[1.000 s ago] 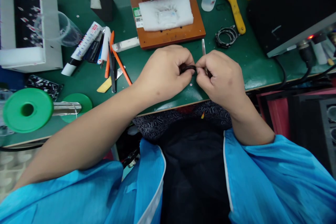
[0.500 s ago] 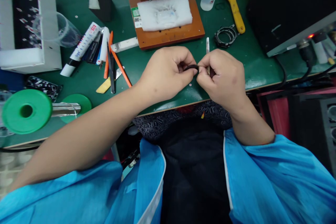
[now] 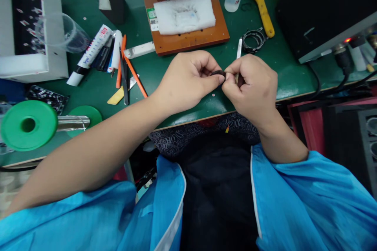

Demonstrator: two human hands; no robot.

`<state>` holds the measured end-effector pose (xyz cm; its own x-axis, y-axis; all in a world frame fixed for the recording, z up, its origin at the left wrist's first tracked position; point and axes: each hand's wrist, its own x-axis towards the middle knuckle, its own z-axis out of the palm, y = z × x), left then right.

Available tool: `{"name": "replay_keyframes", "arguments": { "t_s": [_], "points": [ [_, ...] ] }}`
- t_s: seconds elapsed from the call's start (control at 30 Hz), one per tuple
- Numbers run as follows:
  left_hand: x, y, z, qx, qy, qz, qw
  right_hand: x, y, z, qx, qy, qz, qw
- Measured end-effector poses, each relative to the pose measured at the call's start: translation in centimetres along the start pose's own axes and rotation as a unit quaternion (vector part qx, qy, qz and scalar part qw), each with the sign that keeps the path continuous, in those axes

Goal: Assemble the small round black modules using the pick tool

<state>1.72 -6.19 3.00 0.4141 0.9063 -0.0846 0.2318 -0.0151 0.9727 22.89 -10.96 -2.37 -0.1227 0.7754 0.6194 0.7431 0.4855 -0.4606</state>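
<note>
My left hand (image 3: 188,80) pinches a small curved black part (image 3: 218,73) between thumb and fingers, above the bench's front edge. My right hand (image 3: 251,82) is closed around a slim metal tool (image 3: 239,49), whose pale flat end sticks up past the knuckles. The fingertips of that hand meet the right end of the black part; whether they grip it too I cannot tell. Most of the part is hidden by fingers. Beyond the right hand lie several dark rings (image 3: 252,40) on the green bench.
A brown press base (image 3: 191,43) carries a white foam block (image 3: 203,13). On the left are a marker (image 3: 96,47), black tweezers (image 3: 125,82), a solder spool (image 3: 29,125) and a white box (image 3: 54,39). A yellow brush (image 3: 263,11) and a black device (image 3: 318,11) stand right.
Both hands have shifted slightly right with the black part. The metal tool's upper end has tilted to the right, nearer the dark rings.
</note>
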Motion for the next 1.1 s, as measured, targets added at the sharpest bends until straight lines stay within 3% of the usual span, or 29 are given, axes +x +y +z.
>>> {"name": "replay_keyframes", "arguments": {
  "t_s": [0.43, 1.1],
  "points": [
    [-0.01, 0.26, 0.29, -0.060, -0.004, -0.028, 0.998, -0.22, -0.15, 0.12, -0.002, 0.034, -0.001, 0.999],
    [0.42, -0.03, -0.36, -0.039, 0.028, -0.016, 0.999, -0.34, -0.59, -0.16, 0.019, 0.040, 0.094, 0.995]
  ]
}}
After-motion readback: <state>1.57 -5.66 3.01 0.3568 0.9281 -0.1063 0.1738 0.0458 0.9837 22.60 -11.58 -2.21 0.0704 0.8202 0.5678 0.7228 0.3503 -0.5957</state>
